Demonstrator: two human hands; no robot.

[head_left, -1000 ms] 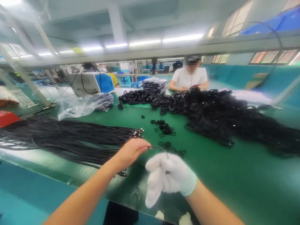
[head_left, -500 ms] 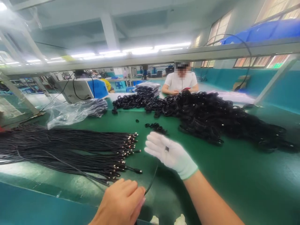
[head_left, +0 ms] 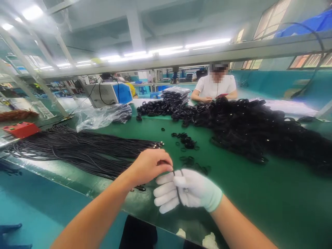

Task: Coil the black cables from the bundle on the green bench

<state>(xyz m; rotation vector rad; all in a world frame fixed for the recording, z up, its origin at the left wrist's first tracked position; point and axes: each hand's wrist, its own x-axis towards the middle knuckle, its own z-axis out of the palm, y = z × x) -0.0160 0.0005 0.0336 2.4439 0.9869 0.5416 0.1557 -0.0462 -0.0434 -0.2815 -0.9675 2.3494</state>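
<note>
A black cable (head_left: 177, 194) spans two hands, pinched by the bare left hand (head_left: 150, 166) and lying across the gloved right hand (head_left: 193, 189).
The left thumb and fingertips are closed together on the cable just beyond the right hand's fingers; from there it runs down over the white glove, under the folded thumb, which holds it, while the other right fingers stretch out, loosely parted. A small metallic piece shows in the right palm. Both hands are above the near edge of the green table (head_left: 259, 204), beside the bundle of black cables (head_left: 75, 147) and nearer than the small black rings (head_left: 188, 141).
</note>
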